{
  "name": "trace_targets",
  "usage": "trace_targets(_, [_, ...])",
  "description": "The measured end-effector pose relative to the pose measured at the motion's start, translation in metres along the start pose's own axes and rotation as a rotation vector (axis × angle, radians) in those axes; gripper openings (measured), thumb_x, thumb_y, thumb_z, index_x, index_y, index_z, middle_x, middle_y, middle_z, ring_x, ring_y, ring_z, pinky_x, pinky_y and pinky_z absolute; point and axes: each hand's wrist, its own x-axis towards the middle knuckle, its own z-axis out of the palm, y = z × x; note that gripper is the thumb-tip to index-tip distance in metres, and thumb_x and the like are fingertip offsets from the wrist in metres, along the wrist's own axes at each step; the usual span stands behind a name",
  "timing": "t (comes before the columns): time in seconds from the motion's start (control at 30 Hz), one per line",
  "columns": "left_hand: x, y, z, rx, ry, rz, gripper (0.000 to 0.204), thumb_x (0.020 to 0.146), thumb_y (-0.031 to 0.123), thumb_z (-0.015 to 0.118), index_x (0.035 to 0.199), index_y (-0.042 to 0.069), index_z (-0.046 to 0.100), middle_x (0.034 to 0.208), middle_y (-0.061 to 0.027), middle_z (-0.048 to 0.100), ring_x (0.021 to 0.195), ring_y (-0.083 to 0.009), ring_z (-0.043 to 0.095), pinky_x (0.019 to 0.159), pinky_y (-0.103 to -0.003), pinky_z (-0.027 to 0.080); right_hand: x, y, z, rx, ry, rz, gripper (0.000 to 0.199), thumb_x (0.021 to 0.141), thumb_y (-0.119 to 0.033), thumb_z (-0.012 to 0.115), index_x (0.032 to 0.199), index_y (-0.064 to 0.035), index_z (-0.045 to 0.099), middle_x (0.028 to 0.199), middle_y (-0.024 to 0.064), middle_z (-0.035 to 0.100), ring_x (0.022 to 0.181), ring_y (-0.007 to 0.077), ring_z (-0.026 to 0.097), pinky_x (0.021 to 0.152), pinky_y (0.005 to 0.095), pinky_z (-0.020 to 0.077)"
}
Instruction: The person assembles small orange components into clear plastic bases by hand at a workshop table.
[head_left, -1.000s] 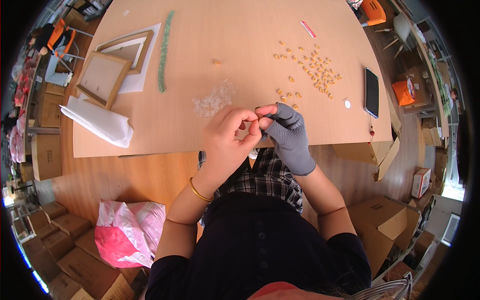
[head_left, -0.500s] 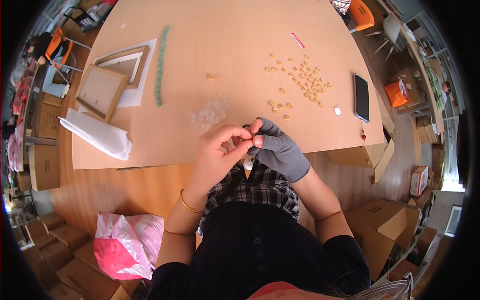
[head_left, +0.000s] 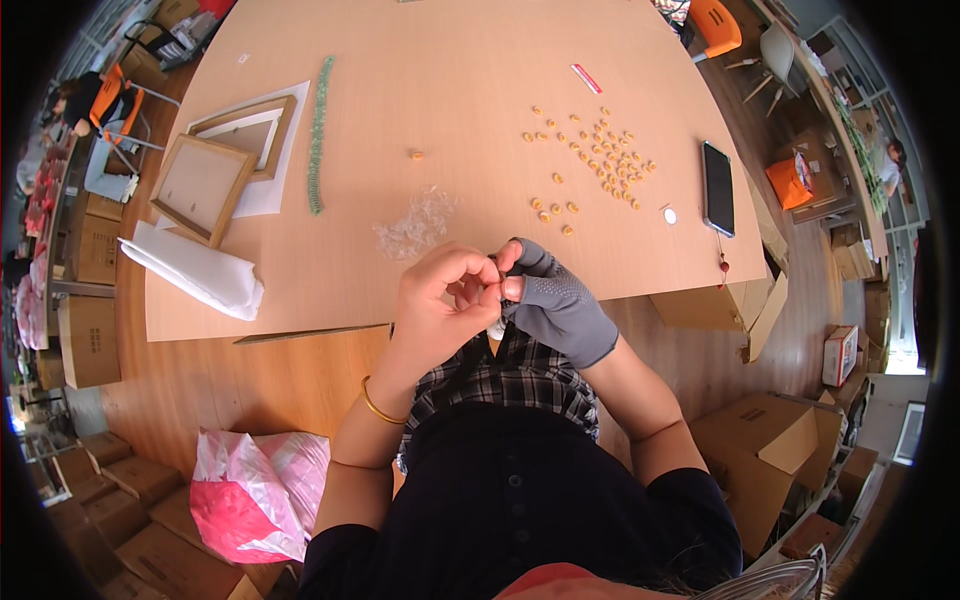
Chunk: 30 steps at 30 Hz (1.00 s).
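Observation:
My left hand, bare with a gold bangle on the wrist, pinches thumb to finger just over the table's near edge. Against it my right hand, in a grey fingerless glove, is closed in a pinch too. Whatever lies between the fingertips is too small and hidden to make out. Just beyond the left hand is a loose heap of clear plastic bits. One small orange-gold piece lies alone farther back. Many similar round gold pieces are scattered at the right.
On the table's left lie a green beaded-looking strip, wooden frames and a folded white sheet. At right are a phone, a white disc and a red-white strip. Cardboard boxes and a pink-white bag stand on the floor.
Both hands stay together in nearly the same place, with only slight finger movement. The view has shifted a little, and the things on the table lie as before.

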Motion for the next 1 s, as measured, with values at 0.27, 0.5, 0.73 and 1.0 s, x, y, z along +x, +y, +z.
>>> trace_targets(0.27, [-0.001,0.007,0.005,0.086,0.040,0.055,0.015,0.078,-0.005,0.072,0.084,0.004,0.061,0.079,-0.0007,0.058,0.063,-0.0060,0.054,0.053,-0.020,0.043,-0.001,0.002,-0.001,-0.025,-0.024,-0.073,0.016,0.089,0.003,0.064,0.101,-0.0062,0.063,0.101,0.0042,0.064,0.099,0.0149,0.061,0.089,0.0314,0.0483])
trace_targets(0.5, [-0.004,0.012,0.007,0.215,0.079,0.074,0.017,0.075,-0.009,0.070,0.082,0.003,0.059,0.079,-0.0016,0.059,0.063,-0.0056,0.056,0.056,-0.020,0.045,-0.002,0.002,0.003,-0.129,0.015,-0.143,0.017,0.086,0.002,0.068,0.100,-0.0054,0.063,0.100,0.0052,0.068,0.094,0.0152,0.064,0.083,0.0296,0.0522])
trace_targets(0.73, [-0.001,0.005,0.007,0.268,0.136,0.117,0.018,0.074,-0.009,0.070,0.082,0.003,0.060,0.078,-0.0021,0.058,0.062,-0.0056,0.056,0.055,-0.020,0.045,0.000,0.001,-0.001,-0.419,0.085,-0.255,0.014,0.089,0.000,0.067,0.103,-0.0030,0.065,0.099,0.0060,0.069,0.093,0.0146,0.065,0.083,0.0301,0.0524])
trace_targets(1.0, [-0.003,-0.003,0.007,-0.023,0.112,-0.057,0.012,0.083,-0.010,0.066,0.088,0.001,0.062,0.088,-0.0010,0.060,0.075,-0.0056,0.060,0.058,-0.019,0.047,0.004,0.009,-0.005,0.006,0.004,-0.148,0.015,0.093,-0.003,0.063,0.108,-0.0039,0.064,0.101,0.0046,0.069,0.095,0.0134,0.064,0.084,0.0295,0.0507])
